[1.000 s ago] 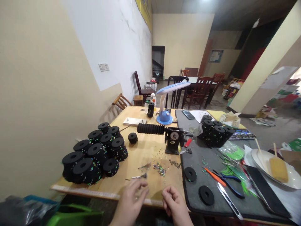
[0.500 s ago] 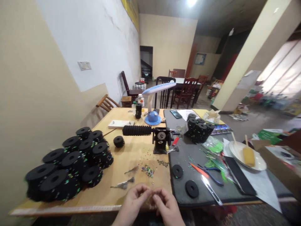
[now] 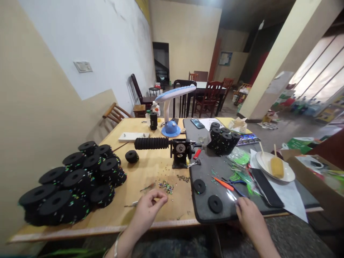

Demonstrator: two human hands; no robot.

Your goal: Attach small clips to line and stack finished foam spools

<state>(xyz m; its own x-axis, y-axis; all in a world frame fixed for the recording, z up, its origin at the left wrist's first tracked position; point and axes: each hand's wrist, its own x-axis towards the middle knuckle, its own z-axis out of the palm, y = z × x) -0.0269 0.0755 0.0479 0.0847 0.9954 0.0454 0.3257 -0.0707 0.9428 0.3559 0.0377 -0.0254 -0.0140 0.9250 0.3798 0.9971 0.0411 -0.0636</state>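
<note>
My left hand (image 3: 150, 208) hovers over the wooden tabletop, thumb and fingers closed in a pinch; anything between the tips is too small to make out. Just past it lie a scatter of tiny colourful bits (image 3: 166, 186) and a feathery piece (image 3: 147, 187). Over the front edge of the grey mat, my right hand (image 3: 248, 213) has its fingers closed on the near end of a slim silver metal tool (image 3: 231, 196). Beside that tool are an orange-handled tool (image 3: 223, 184) and two black foam discs, the nearer one (image 3: 215, 204) flat on the mat.
Stacks of black foam rolls (image 3: 75, 179) crowd the left side. A black clamp-like device (image 3: 180, 152) bearing a ribbed foam roll (image 3: 151, 143) stands mid-table before a blue lamp (image 3: 171, 129). To the right are more rolls (image 3: 224, 139), a black case (image 3: 267, 187) and a plate (image 3: 288, 175) with corn.
My hands were together at the table's front edge. The right one has moved right onto the silver tool; the left has shifted slightly left and forward. The view has tilted a little.
</note>
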